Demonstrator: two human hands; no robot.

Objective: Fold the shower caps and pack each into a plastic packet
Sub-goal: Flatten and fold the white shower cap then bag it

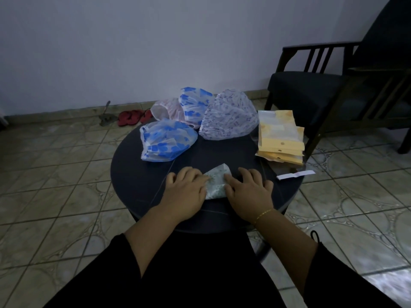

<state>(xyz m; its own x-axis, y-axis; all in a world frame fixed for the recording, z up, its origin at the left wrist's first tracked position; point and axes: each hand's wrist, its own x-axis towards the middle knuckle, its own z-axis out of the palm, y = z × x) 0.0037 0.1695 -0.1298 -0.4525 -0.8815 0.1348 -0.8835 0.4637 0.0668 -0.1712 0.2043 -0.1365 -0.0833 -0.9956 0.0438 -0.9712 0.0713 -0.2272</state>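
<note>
Here, labelled by part, we read the scene as follows.

Step in hand: we judge this to be the folding stage; a green-patterned shower cap point(216, 184) lies flattened into a small packet-shaped wad at the near edge of the round dark table point(133, 174).

Left hand point(185, 192): fingers spread fairly straight, pressing the cap's left side flat onto the table.

Right hand point(250, 191): likewise flat, fingers extended, pressing on the cap's right side; a gold bracelet point(263, 214) sits at the wrist.

Next move: we expect one more crease or a final press, then a reach towards the right edge for a packet; the thin cap may spring open once released, so one hand should hold it down.

Caps waiting: a blue-spotted cap point(168, 142) left of centre; behind it, along the far edge, a pink cap point(165, 110), a second blue cap point(194, 105) and a purple-patterned cap point(229, 116), all unfolded.

Containers: a stack of yellow plastic packets point(281, 136) at the right edge; we cannot tell whether any holds a cap.

Loose item: a white paper strip point(295, 174) just nearer than the stack, at the right edge.
</note>
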